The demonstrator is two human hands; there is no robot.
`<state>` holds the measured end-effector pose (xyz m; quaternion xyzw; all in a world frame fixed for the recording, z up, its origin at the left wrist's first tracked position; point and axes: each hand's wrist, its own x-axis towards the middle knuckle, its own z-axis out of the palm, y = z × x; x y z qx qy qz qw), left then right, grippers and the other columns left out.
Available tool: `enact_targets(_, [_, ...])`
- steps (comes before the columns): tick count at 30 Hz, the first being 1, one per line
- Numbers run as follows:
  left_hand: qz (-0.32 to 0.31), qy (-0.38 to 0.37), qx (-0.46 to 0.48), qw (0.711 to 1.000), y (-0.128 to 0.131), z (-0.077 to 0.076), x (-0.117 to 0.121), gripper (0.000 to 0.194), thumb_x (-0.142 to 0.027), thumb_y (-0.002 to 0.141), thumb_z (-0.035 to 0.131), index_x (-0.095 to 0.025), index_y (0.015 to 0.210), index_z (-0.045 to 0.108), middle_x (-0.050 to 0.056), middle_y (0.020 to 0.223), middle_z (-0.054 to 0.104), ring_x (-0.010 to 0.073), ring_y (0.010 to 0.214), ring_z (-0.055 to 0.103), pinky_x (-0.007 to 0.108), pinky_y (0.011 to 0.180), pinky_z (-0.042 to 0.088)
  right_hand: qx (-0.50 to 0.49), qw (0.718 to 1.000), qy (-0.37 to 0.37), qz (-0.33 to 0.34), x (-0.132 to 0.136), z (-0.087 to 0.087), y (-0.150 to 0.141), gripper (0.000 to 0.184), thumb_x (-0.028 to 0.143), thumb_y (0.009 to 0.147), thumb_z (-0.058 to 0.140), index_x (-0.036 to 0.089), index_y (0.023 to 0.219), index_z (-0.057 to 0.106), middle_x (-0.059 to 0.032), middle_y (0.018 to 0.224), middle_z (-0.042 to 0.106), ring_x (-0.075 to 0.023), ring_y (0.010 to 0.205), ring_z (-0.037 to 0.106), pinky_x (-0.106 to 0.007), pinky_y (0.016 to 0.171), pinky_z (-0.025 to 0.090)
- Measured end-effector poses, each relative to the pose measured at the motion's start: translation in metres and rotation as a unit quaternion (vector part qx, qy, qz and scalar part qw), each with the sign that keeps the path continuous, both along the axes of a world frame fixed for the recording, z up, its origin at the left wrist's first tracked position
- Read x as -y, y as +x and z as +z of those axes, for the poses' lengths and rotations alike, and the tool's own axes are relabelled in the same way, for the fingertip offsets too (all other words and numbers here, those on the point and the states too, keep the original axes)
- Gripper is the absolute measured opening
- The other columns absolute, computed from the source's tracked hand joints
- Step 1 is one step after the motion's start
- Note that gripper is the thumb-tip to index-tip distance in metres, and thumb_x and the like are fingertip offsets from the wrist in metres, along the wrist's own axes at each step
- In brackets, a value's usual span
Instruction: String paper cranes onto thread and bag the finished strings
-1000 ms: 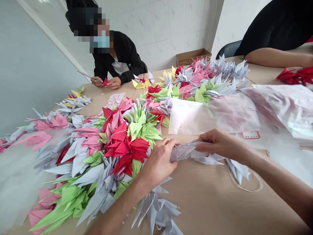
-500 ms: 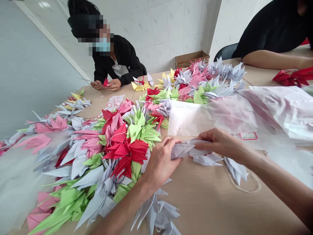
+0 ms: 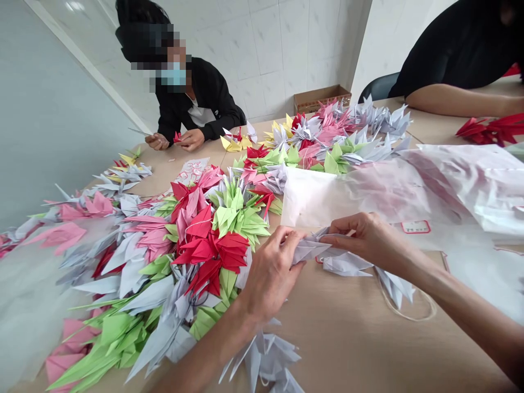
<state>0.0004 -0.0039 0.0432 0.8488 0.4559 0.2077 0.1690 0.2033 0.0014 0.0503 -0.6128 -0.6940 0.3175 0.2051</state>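
Observation:
Between my two hands is a pale lavender folded paper crane (image 3: 310,249), raised a little over the table. My left hand (image 3: 273,268) is closed, pinching its left side between thumb and fingers. My right hand (image 3: 362,236) pinches its right end, hiding part of the folds. Just beyond and below lie another lavender paper crane (image 3: 346,265) and a further one (image 3: 396,284), beside a loop of white string (image 3: 426,312). To the left of my left hand a big heap of red paper cranes (image 3: 213,248) and green paper cranes (image 3: 237,215) spreads out.
Translucent plastic bags (image 3: 393,188) lie at the right. More coloured cranes (image 3: 303,136) are heaped farther back, near a cardboard box (image 3: 321,100). Across the table a masked person (image 3: 196,103) handles a small red paper piece. Another person's arm (image 3: 458,99) rests at upper right.
My hands have drawn slightly closer together, the left moving a little right and the right's fingers shifting left along the crane. The person opposite has moved their hands apart slightly.

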Motion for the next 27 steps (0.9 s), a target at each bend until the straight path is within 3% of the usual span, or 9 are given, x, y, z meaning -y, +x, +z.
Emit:
enact_targets(7, [0.012, 0.030, -0.021, 0.999, 0.001, 0.000, 0.003, 0.043, -0.014, 0.075, 0.065, -0.026, 0.113, 0.049, 0.001, 0.106, 0.055, 0.0169, 0.098, 0.058, 0.028, 0.082, 0.049, 0.058, 0.996, 0.060, 0.010, 0.005, 0.003, -0.004, 0.034, 0.043, 0.083, 0.053, 0.019, 0.063, 0.066, 0.0017, 0.053, 0.053, -0.0088, 0.051, 0.041, -0.023, 0.048, 0.027])
enact_targets(11, [0.006, 0.056, -0.045, 0.997, 0.001, -0.004, 0.004, 0.036, -0.018, 0.080, 0.061, -0.024, 0.113, 0.049, 0.002, 0.105, 0.055, 0.0174, 0.095, 0.058, 0.029, 0.081, 0.049, 0.070, 0.992, 0.091, 0.060, 0.005, 0.003, -0.004, 0.035, 0.038, 0.084, 0.053, 0.017, 0.056, 0.058, 0.0021, 0.052, 0.049, -0.0078, 0.050, 0.039, -0.023, 0.049, 0.026])
enact_targets(17, [-0.031, 0.033, -0.024, 0.999, 0.001, -0.003, 0.001, 0.040, -0.014, 0.077, 0.063, -0.023, 0.114, 0.051, 0.003, 0.107, 0.055, 0.0171, 0.099, 0.057, 0.028, 0.085, 0.048, 0.030, 0.997, 0.030, 0.060, 0.002, 0.005, -0.001, 0.043, 0.046, 0.083, 0.051, 0.016, 0.052, 0.051, 0.0047, 0.048, 0.032, -0.0072, 0.050, 0.027, -0.022, 0.046, 0.020])
enact_targets(22, [-0.031, -0.043, 0.043, 0.998, -0.002, 0.001, -0.005, 0.049, -0.018, 0.066, 0.075, -0.025, 0.110, 0.054, -0.001, 0.105, 0.059, 0.0155, 0.095, 0.059, 0.026, 0.081, 0.048, -0.023, 0.997, -0.017, 0.073, 0.001, 0.005, 0.000, 0.042, 0.049, 0.083, 0.049, 0.016, 0.056, 0.051, 0.0047, 0.052, 0.032, -0.0070, 0.051, 0.026, -0.022, 0.045, 0.019])
enact_targets(27, [-0.022, -0.050, 0.068, 0.996, 0.000, 0.000, -0.004, 0.057, -0.023, 0.063, 0.078, -0.025, 0.114, 0.053, -0.001, 0.110, 0.061, 0.0165, 0.100, 0.058, 0.028, 0.087, 0.046, -0.058, 0.995, -0.048, 0.066, 0.000, -0.003, -0.003, 0.044, 0.050, 0.083, 0.046, 0.016, 0.056, 0.046, 0.0044, 0.055, 0.029, -0.0069, 0.052, 0.024, -0.022, 0.044, 0.018])
